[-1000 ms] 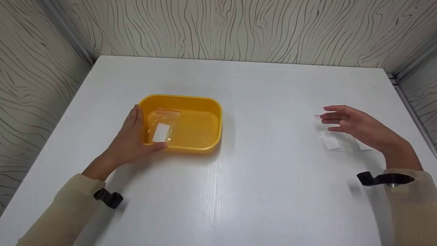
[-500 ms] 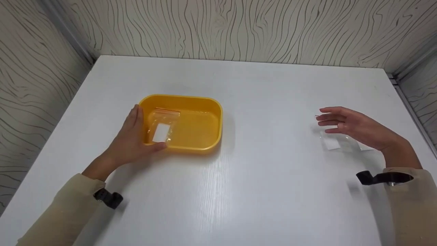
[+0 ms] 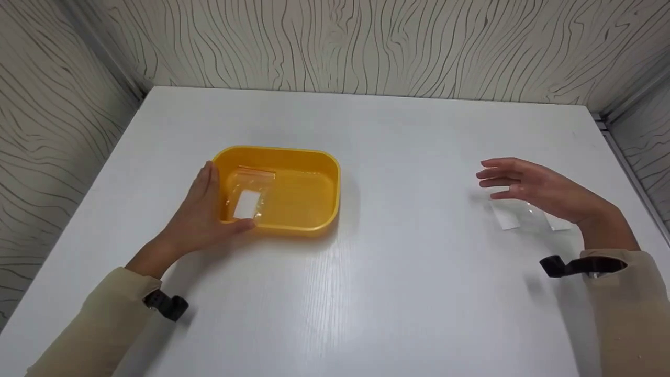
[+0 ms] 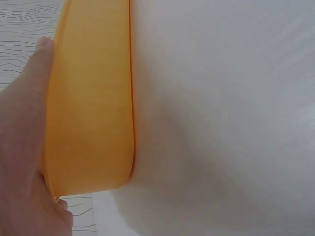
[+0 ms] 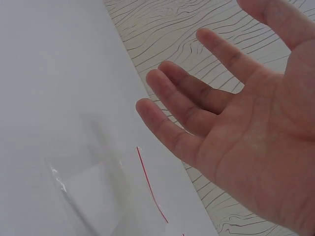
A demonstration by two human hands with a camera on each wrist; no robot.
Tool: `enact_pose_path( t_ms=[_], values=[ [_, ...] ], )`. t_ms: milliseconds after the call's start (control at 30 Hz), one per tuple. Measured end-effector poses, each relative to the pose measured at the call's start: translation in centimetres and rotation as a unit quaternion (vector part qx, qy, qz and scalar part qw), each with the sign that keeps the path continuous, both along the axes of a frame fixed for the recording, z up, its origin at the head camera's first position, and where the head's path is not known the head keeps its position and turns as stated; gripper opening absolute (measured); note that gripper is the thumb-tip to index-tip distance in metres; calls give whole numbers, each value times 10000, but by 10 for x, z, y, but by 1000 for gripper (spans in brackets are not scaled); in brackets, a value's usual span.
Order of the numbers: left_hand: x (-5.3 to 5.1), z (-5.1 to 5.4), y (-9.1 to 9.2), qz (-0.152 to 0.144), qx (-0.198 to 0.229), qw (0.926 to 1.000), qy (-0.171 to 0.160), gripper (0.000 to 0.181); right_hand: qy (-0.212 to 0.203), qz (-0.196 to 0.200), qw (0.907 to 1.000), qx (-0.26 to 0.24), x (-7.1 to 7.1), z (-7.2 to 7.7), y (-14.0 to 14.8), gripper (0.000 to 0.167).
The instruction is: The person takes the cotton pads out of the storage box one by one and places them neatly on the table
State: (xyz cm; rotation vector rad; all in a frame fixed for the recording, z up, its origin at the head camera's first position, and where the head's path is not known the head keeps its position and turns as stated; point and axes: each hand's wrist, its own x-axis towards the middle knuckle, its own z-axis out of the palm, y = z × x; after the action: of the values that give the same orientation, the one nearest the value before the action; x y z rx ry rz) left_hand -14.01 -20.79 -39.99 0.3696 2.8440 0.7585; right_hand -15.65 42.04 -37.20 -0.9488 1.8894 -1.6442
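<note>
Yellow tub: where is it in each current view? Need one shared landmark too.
Head: the yellow tub is left of centre, open side up.
Left wrist: in the left half, its outer side showing, cut off by the top edge.
Right wrist: not in it.
Shared landmark: the white table, in all three.

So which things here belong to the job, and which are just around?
Likely part of the job:
yellow box, held by the left hand
clear bag inside it
clear bags by the right hand

Just around:
white table
patterned wall
black wristbands
</note>
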Motion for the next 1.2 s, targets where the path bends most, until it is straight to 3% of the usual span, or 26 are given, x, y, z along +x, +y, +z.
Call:
enact_pose_path(
  t_ms=[733,1200],
  values=[
    [-1,0,0,18,-35,10000,50,137,16,214,9997,-130,-14,9,-29,60],
    [0,-1,-1,-18,-25,10000,13,137,-262,258,9987,-360,-24,9,-62,58]
  ],
)
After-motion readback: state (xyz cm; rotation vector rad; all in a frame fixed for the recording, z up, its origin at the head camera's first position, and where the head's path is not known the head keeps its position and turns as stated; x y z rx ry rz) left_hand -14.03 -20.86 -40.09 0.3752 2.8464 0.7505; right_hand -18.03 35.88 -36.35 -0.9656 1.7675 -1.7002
